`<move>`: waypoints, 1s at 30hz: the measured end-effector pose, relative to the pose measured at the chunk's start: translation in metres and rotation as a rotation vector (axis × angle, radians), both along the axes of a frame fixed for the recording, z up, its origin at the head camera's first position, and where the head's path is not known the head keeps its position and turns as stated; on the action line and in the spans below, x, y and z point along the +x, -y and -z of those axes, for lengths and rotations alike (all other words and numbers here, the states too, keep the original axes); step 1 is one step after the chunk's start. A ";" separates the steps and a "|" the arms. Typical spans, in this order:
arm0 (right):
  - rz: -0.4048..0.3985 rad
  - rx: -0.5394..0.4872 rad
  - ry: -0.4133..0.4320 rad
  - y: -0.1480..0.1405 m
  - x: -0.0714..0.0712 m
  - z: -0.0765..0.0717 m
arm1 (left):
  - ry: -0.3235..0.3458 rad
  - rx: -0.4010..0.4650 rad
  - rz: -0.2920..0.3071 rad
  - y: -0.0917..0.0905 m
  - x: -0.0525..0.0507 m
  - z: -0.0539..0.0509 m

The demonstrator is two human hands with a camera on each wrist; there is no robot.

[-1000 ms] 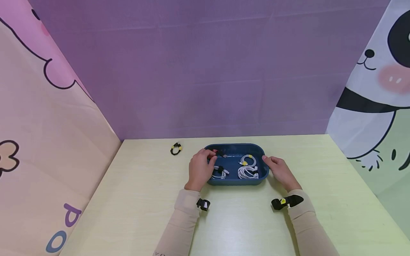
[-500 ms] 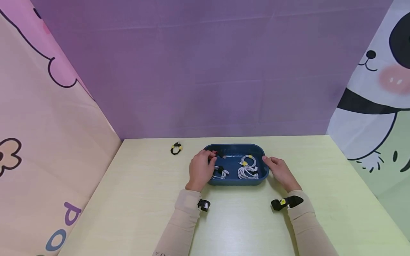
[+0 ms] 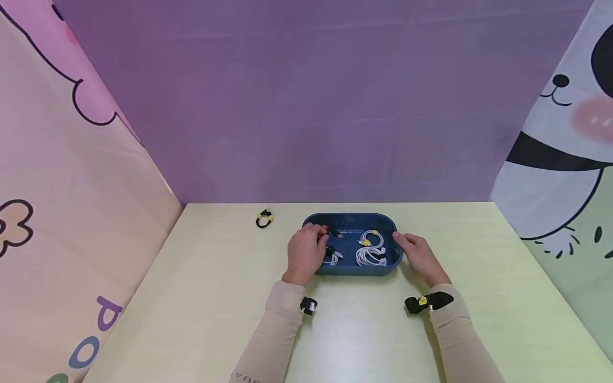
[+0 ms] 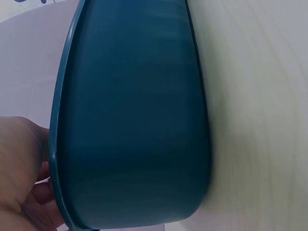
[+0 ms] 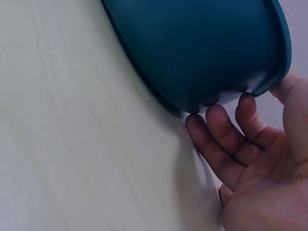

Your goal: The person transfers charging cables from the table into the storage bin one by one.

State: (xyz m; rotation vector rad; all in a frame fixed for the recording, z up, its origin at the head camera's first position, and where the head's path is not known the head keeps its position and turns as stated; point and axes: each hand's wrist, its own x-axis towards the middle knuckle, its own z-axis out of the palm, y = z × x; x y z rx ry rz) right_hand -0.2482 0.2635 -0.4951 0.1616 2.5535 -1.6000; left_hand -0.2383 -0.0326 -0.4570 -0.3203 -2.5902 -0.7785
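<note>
A dark blue tray (image 3: 354, 271) stands on the table, with several coiled cables inside. My right hand (image 3: 422, 257) grips its right end, thumb at the rim; in the right wrist view the fingertips (image 5: 220, 118) touch the outer wall. Over the left end reaches my left hand (image 3: 304, 253), its fingers pinching a black cable with a red tie (image 3: 333, 231) in the far left corner. In the left wrist view the tray wall (image 4: 130, 115) hides the cable. A white cable with a black tie (image 3: 333, 257) lies near left, partly covered by the hand.
Inside the tray's right half lie a white cable with yellow ties (image 3: 372, 238) and a larger white coil (image 3: 371, 257). A black cable with yellow ties (image 3: 264, 218) lies on the table (image 3: 201, 298), left of the tray. A purple backdrop (image 3: 306, 106) hangs behind.
My left hand has shifted slightly to the right over the tray, covering more of the near-left white cable. The black cable's plug has moved slightly right with it. The right hand keeps its place.
</note>
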 end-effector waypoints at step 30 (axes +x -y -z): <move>0.005 0.003 -0.015 -0.001 -0.001 0.003 | 0.045 -0.293 0.053 -0.002 -0.019 0.000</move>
